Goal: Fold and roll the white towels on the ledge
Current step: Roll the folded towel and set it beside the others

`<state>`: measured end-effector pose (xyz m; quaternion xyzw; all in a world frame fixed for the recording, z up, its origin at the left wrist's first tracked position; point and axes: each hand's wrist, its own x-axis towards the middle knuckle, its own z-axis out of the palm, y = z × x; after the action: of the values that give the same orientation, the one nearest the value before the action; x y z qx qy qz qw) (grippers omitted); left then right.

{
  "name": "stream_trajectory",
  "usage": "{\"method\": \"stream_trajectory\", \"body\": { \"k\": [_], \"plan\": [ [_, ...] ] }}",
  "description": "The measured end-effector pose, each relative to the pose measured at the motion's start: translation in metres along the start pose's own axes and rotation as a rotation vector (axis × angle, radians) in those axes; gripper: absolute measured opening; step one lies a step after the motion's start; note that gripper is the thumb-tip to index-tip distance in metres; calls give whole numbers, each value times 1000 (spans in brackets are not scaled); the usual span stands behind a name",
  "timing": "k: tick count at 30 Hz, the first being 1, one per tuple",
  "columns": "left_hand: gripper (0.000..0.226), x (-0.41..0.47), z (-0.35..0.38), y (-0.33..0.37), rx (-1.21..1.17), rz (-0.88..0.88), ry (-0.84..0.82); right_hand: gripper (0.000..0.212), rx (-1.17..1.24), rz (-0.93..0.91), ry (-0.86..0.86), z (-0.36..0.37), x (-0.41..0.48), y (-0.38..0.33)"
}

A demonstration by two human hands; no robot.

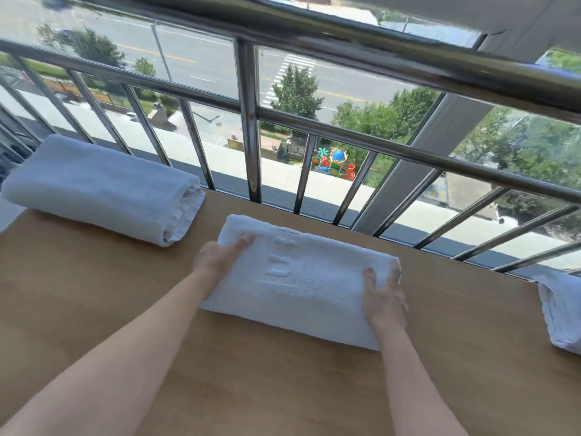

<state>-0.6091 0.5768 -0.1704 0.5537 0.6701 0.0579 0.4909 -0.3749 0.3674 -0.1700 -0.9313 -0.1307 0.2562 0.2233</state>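
Note:
A white towel (298,278) with an embossed logo lies rolled or folded thick in the middle of the brown ledge (283,388). My left hand (217,254) rests on its left end with straight fingers. My right hand (383,297) lies on its right end, fingers spread over the top edge. A second white towel (100,190), fully rolled, lies at the back left. Part of a third white towel (561,313) shows at the right edge of the view.
A steel railing (248,121) with slanted bars runs along the ledge's far edge in front of a window onto a street far below. The thick top rail (408,51) crosses overhead.

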Motion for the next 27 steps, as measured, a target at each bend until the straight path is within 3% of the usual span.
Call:
{"method": "stream_trajectory", "body": {
  "k": [5,10,14,20,25,27],
  "plan": [
    [101,-9,-37,3,-120,80,-87,60,63,-48,63,-9,-25,-31],
    [65,7,-97,19,-208,225,-68,59,63,-93,199,-12,-69,-94],
    [74,27,-172,32,-194,257,-56,56,59,-96,310,4,-116,-154],
    [83,77,-310,26,-183,325,-32,54,96,-158,279,70,-161,-264],
    [62,139,-389,20,-225,291,68,55,110,-233,225,128,-164,-342],
    [66,166,-413,18,-215,294,95,51,115,-264,219,149,-159,-366]
  ]
}}
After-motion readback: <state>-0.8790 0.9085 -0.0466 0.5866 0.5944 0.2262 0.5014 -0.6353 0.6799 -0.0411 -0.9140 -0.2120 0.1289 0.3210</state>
